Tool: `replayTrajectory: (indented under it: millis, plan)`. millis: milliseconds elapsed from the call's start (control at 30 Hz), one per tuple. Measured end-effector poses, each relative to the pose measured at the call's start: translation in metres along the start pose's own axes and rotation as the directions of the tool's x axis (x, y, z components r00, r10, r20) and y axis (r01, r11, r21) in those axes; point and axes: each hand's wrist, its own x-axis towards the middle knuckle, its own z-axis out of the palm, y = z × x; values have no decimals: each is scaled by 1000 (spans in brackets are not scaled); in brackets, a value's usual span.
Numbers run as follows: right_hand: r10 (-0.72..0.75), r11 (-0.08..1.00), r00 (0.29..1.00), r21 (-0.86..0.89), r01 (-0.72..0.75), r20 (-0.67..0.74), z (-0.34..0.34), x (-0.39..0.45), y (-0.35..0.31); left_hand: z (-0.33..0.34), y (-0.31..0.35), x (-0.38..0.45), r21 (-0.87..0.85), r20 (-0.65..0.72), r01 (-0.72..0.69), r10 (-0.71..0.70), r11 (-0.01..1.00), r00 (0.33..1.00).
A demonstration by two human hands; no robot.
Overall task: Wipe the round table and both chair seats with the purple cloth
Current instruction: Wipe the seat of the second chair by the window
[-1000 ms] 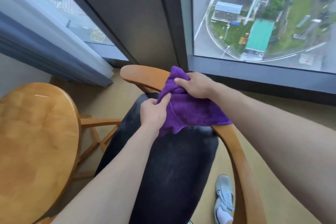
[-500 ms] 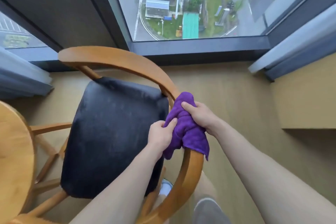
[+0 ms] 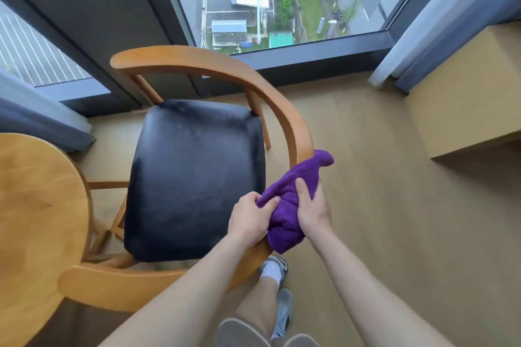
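Window-side floor, chair seat [image 3: 194,177] beside the tabletop [image 3: 36,205]. I see both hands' fingers bunching the cloth [image 3: 293,200] over the armrest [image 3: 293,127], off the seat; wiping looks unfinished.

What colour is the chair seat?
Black, slightly glossy; the chair seat shows clearly in the head view.

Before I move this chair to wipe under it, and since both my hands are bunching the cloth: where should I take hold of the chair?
Grip the curved wooden rail, probably from the right side where you stand. It arcs round the black seat at hand height, bare and thin enough to wrap. The left hand already sits beside it; the right hand can keep the purple cloth.
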Motion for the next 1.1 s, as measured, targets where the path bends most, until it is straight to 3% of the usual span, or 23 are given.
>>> replayTrajectory:
  millis: [167, 333, 733, 867, 967, 1033, 1100]
  plan:
    - [37, 999, 999, 20, -37, -13, 28, -44, 61, -4, -55, -25, 248, -33, -67, 78, 966, 996]
    - [251, 956, 968, 163, -245, -15, 80, -93, 101, -39, -100, -41, 375, -70, -144, 183, 916, 981]
    - [364, 919, 885, 268, -290, -289, 184, -190, 100, -153, -194, -77, 549, 57, -457, 514, 700, 856]
    - [415, 909, 875, 77, -409, -251, 220, -220, 97, -194, -230, -85, 660, 32, -406, 517, 632, 856]
    - [415, 894, 909, -165, -417, -52, 219, -238, 90, -221, -253, -95, 681, 13, -366, 489, 634, 872]
    - [334, 855, 939, -447, -263, 86, 207, -247, 85, -241, -268, -101, 682, -11, -327, 456, 654, 890]
    - [98, 737, 993, -675, -26, 70, 197, -249, 77, -259, -282, -108, 669, -22, -282, 398, 687, 917]
